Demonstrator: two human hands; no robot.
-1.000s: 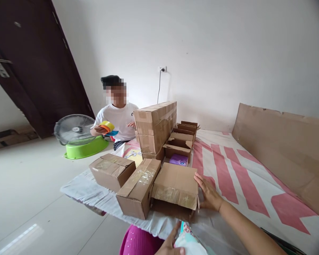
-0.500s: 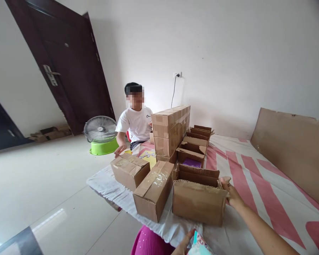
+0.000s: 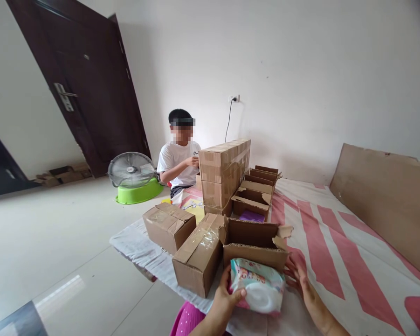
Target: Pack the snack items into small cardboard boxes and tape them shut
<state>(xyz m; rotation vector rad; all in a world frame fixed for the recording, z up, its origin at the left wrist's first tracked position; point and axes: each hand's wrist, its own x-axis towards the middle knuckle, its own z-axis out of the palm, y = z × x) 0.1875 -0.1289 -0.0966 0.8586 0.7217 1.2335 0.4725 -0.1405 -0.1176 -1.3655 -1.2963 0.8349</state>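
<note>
While the hands (image 3: 223, 299) (image 3: 299, 276) flank it, the wipes packet (image 3: 258, 285) tilts.

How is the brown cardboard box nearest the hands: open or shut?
Open: the box shows its dark interior through the uncovered top.

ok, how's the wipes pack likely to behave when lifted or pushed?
The wipes pack looks film-wrapped, so probably a bit squashy. Likely stiffer around its white lid. Its blocky shape suggests sliding rather than rolling.
</note>
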